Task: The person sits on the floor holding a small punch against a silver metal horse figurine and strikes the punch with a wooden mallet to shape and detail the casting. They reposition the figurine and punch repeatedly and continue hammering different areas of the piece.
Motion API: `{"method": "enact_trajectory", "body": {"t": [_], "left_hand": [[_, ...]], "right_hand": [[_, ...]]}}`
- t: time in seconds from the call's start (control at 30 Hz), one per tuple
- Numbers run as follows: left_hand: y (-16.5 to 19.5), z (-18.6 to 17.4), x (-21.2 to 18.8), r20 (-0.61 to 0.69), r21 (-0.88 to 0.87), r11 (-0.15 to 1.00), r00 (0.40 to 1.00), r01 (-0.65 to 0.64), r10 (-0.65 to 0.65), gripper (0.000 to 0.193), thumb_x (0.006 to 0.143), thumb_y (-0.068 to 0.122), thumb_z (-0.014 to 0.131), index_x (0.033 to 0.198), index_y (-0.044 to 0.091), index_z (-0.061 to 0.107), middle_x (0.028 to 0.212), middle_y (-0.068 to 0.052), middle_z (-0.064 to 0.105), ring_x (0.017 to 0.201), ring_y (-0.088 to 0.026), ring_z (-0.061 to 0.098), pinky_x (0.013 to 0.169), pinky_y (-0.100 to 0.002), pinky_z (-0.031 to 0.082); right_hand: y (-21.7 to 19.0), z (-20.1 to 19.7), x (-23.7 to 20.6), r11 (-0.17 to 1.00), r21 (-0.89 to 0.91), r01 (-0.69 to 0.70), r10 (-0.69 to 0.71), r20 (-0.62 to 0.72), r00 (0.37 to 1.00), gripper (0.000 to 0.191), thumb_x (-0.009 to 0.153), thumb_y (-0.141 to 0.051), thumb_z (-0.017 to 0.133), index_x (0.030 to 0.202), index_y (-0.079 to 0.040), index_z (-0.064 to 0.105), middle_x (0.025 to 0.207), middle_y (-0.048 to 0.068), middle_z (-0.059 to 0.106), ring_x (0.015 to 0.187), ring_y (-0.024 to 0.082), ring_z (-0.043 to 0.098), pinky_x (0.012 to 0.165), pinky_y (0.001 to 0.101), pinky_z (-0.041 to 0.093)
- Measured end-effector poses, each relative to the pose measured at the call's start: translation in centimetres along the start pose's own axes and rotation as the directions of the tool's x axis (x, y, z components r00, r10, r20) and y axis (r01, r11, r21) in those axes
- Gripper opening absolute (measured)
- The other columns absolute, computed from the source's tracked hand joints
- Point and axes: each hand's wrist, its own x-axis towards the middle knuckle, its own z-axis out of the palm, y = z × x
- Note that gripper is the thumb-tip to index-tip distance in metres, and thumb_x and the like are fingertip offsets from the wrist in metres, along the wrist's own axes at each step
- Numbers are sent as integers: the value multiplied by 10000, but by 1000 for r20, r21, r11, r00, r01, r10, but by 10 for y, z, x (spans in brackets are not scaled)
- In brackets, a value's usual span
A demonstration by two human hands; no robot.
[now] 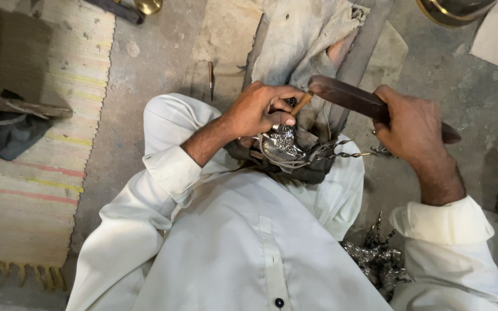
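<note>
My left hand [260, 109] pinches a thin wooden-handled punch [301, 103] and holds its tip down on a shiny silver ornament [280, 144] that rests on a dark cloth pad in my lap. My right hand [413, 129] grips a long dark wooden mallet [347, 97] by its handle, with the head raised just over the top of the punch. Twisted silver wires [347, 153] stick out to the right of the ornament.
A pile of silver pieces [376, 259] lies by my right knee. A metal tool [210, 78] rests on the concrete floor beyond my knee. A striped rug [30, 173] covers the left side. Grey cloth [301, 40] lies ahead, brass vessels at the top edge.
</note>
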Motion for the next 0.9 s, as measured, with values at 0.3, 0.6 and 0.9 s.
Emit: {"method": "enact_trajectory", "body": {"t": [0.3,0.6,0.9], "left_hand": [[-2,-1,0,16,93,996,1000,-2,1,547,862,83,828,1366,78,618,966,-130,800,929,-211,803,812,-354,587],[-5,-2,1,16,71,997,999,-43,42,550,854,76,820,1365,69,619,946,-137,802,910,-212,806,810,-353,597],[-6,-4,2,21,82,994,997,-79,77,546,861,78,817,1374,75,630,969,-138,802,917,-219,805,789,-358,590]], "right_hand": [[4,6,-2,999,-42,13,-19,-124,992,299,845,-117,784,1110,-131,646,913,119,710,873,365,695,749,479,505],[-2,5,-2,891,359,-278,326,-79,942,299,925,-191,795,1111,-96,580,886,119,671,768,349,665,730,464,503],[-6,4,-5,882,418,-218,264,-53,963,292,932,-200,771,1136,-97,590,882,105,666,779,315,677,728,436,515]]}}
